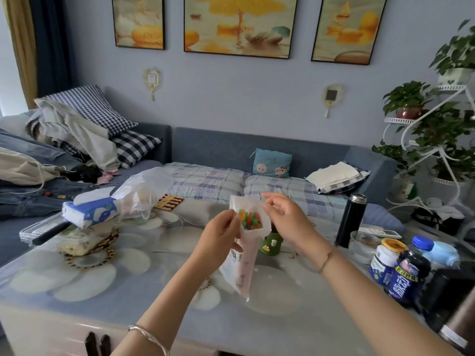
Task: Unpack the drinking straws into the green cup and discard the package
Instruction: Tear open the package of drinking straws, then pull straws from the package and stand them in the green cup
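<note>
A long white plastic package (244,258) hangs upright above the table, its top torn open. Colourful drinking straws (249,220) show their ends inside the opening. My left hand (223,231) pinches the left edge of the opening. My right hand (282,217) pinches the right edge and holds the flap apart. The green cup (272,243) stands on the table just behind the package, partly hidden by it and by my right wrist.
A black flask (351,220), a glass bowl (365,244) and several bottles (408,276) crowd the table's right side. A tissue box (90,211), a clear bag (144,194) and a food container (79,242) sit at the left. A sofa lies behind the table.
</note>
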Motion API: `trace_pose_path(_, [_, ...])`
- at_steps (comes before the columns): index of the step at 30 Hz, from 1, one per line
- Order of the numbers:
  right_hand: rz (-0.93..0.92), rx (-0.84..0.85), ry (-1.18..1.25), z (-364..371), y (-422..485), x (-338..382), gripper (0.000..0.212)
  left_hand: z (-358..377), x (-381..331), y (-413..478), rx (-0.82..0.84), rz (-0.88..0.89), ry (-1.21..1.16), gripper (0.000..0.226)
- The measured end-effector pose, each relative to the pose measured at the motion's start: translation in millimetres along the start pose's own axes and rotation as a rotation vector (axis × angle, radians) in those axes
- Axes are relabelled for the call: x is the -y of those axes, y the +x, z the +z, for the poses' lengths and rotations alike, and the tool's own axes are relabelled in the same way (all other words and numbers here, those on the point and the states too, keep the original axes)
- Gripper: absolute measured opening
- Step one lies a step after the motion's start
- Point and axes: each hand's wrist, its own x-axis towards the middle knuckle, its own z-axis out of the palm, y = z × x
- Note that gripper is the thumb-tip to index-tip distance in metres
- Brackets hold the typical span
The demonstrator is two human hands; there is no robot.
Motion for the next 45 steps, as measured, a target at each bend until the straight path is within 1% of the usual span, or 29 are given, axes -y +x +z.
trace_pose_path(2, [-0.133, 0.006, -0.2, -2, 4, 8, 0.021, 3, -7, -4, 0.027, -0.102, -0.127, 0.025])
trace_pose_path(4, [-0.255, -0.017, -0.285, -1, 9, 12, 0.019, 6, -13, -9, 0.084, -0.294, -0.308, 0.034])
trace_pose_path(5, [-0.31, -0.027, -0.315, -1, 12, 12, 0.018, 5, -15, -8, 0.12, -0.42, -0.417, 0.045])
trace_pose_path(6, [-0.36, -0.032, -0.348, -1, 13, 13, 0.019, 2, -14, -6, 0.157, -0.543, -0.582, 0.061])
trace_pose_path(7, [-0.414, -0.045, -0.389, 0, 14, 14, 0.019, -1, -12, -3, 0.201, -0.636, -0.796, 0.077])
trace_pose_path(8, [-0.474, -0.067, -0.428, 3, 14, 13, 0.02, -4, -8, 1, 0.25, -0.691, -1.022, 0.091])
trace_pose_path(9, [-0.539, -0.098, -0.47, 6, 14, 12, 0.021, -7, -4, 5, 0.294, -0.715, -1.209, 0.103])
trace_pose_path(10, [-0.601, -0.128, -0.517, 10, 14, 10, 0.023, -8, 1, 10, 0.329, -0.719, -1.336, 0.109])
trace_pose_path(11, [-0.652, -0.16, -0.563, 15, 14, 7, 0.025, -10, 4, 14, 0.346, -0.717, -1.411, 0.111])
trace_pose_path(13, [-0.689, -0.207, -0.592, 23, 14, -3, 0.03, -9, 9, 24, 0.34, -0.716, -1.485, 0.111])
trace_pose_path(15, [-0.671, -0.241, -0.541, 29, 15, -17, 0.033, -7, 13, 32, 0.325, -0.726, -1.545, 0.109])
trace_pose_path(17, [-0.642, -0.289, -0.488, 36, 16, -33, 0.038, -2, 24, 38, 0.297, -0.745, -1.593, 0.102])
trace_pose_path(18, [-0.618, -0.307, -0.448, 40, 16, -41, 0.039, 1, 32, 42, 0.259, -0.744, -1.601, 0.096])
trace_pose_path(20, [-0.568, -0.355, -0.335, 48, 16, -59, 0.033, 9, 49, 48, 0.155, -0.732, -1.554, 0.086])
trace_pose_path(22, [-0.485, -0.383, -0.219, 58, 18, -82, 0.023, 21, 71, 54, 0.056, -0.689, -1.424, 0.072])
trace_pose_path(23, [-0.413, -0.385, -0.132, 64, 18, -92, 0.021, 26, 78, 55, 0.011, -0.667, -1.352, 0.064])
trace_pose_path(24, [-0.315, -0.387, -0.022, 70, 20, -102, 0.021, 30, 86, 57, -0.024, -0.641, -1.275, 0.055])
trace_pose_path(26, [-0.025, -0.376, 0.282, 83, 26, -121, 0.025, 38, 113, 65, -0.084, -0.601, -1.108, 0.038])
trace_pose_path(27, [0.131, -0.352, 0.473, 88, 28, -128, 0.029, 41, 121, 67, -0.124, -0.594, -1.011, 0.036])
trace_pose_path(29, [0.436, -0.259, 0.883, 95, 33, -141, 0.033, 42, 142, 72, -0.257, -0.579, -0.84, 0.049])
trace_pose_path(30, [0.552, -0.208, 1.063, 100, 34, -150, 0.037, 44, 154, 74, -0.351, -0.559, -0.769, 0.055])
trace_pose_path(32, [0.708, -0.155, 1.365, 108, 35, -166, 0.046, 48, 170, 73, -0.506, -0.471, -0.596, 0.063])
trace_pose_path(33, [0.76, -0.154, 1.444, 112, 36, -173, 0.05, 49, 172, 71, -0.531, -0.406, -0.532, 0.063])
trace_pose_path(34, [0.797, -0.155, 1.438, 115, 36, -178, 0.052, 52, 176, 70, -0.53, -0.345, -0.477, 0.064])
trace_pose_path(36, [0.918, -0.142, 1.553, 120, 42, -181, 0.048, 57, 184, 72, -0.494, -0.276, -0.383, 0.069])
trace_pose_path(39, [0.797, -0.138, 1.46, 124, 46, -183, 0.039, 64, 187, 73, -0.435, -0.236, -0.315, 0.078])
trace_pose_path(42, [0.752, -0.145, 1.448, 129, 44, -180, 0.032, 67, 181, 71, -0.455, -0.234, -0.364, 0.077])
trace_pose_path(43, [0.711, -0.154, 1.427, 130, 43, -180, 0.029, 67, 179, 70, -0.475, -0.253, -0.397, 0.075])
trace_pose_path(45, [0.639, -0.194, 1.294, 134, 42, -185, 0.022, 63, 180, 70, -0.514, -0.314, -0.478, 0.076])
